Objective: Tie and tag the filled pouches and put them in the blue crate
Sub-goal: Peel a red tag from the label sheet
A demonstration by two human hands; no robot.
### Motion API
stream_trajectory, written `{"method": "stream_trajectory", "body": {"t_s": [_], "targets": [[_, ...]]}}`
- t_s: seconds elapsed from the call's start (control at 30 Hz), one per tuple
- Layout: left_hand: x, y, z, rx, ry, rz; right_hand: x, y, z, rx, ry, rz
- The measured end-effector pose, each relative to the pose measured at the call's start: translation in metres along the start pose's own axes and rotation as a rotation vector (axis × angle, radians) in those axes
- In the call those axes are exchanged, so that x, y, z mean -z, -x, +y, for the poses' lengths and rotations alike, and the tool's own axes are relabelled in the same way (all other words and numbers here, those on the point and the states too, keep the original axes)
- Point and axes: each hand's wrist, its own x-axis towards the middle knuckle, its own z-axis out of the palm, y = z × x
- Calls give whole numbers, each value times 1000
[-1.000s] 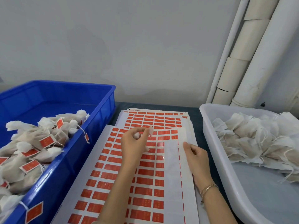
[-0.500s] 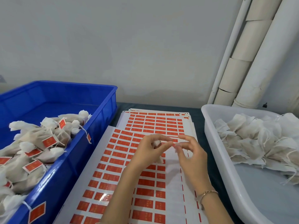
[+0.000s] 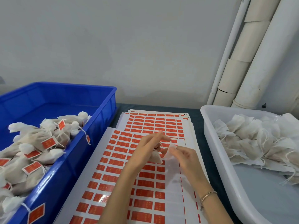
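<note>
Pouch (image 3: 156, 157) held over label sheet (image 3: 113, 175): gripped in left hand (image 3: 145, 149), index extended; white end pinched by right hand (image 3: 182, 157). Knot best drawn snug before tagging. Blue crate (image 3: 100, 113) at left.

this looks like a small packing or hand-assembly workroom, though the narrow view leaves the rest of the room unseen. a dark surface (image 3: 197, 120) set against a bare grey wall (image 3: 129, 46) carries a blue crate (image 3: 68, 85) heaped with tied pouches (image 3: 37, 139) bearing red tags, a white tub (image 3: 210, 138) of untied pouches (image 3: 258, 143), and stacked label sheets (image 3: 113, 175) between them. exposed white pipes (image 3: 265, 62) run up the corner at the right.
</note>
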Motion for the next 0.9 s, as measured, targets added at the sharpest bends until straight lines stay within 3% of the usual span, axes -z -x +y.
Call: {"method": "stream_trajectory", "body": {"t_s": [0.13,0.53,0.9], "targets": [[-1,-2,-4,7,-69,3,6,-1,-3,55,-62,113],[-1,0,-7,-40,-255,-8,17,-7,-6,-81,-370,115],[-9,3,-3,-111,-241,-103,15,-9,3,-78,-200,266]]}}
